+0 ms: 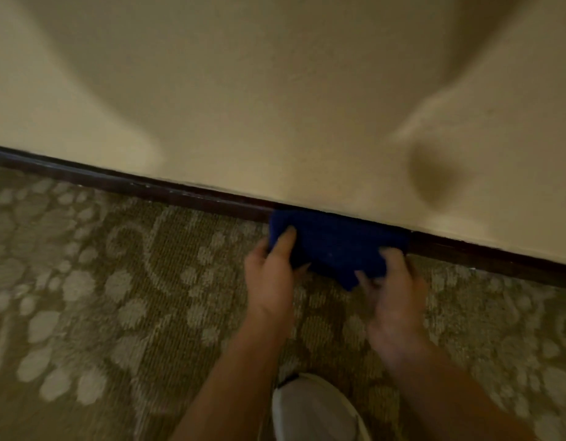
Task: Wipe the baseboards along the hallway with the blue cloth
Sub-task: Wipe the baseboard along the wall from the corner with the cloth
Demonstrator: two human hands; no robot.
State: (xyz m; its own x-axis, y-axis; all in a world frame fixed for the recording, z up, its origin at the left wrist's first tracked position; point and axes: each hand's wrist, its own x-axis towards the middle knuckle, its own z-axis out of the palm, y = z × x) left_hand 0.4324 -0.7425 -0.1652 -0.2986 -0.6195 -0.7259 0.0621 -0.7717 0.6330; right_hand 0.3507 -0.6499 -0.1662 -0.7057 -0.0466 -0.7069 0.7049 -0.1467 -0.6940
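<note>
Fuzzy blue cloth (335, 243), glossy dark baseboard (122, 183), matt cream wall (275, 106), woven patterned carpet (100, 297)

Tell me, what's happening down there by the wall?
A person is bent over the patterned carpet, holding a blue cloth against the dark baseboard where it meets the beige wall. The left hand grips the cloth's left end and the right hand grips its right end. The picture is blurred, so finer detail cannot be told. A white shoe shows below the arms.
</note>
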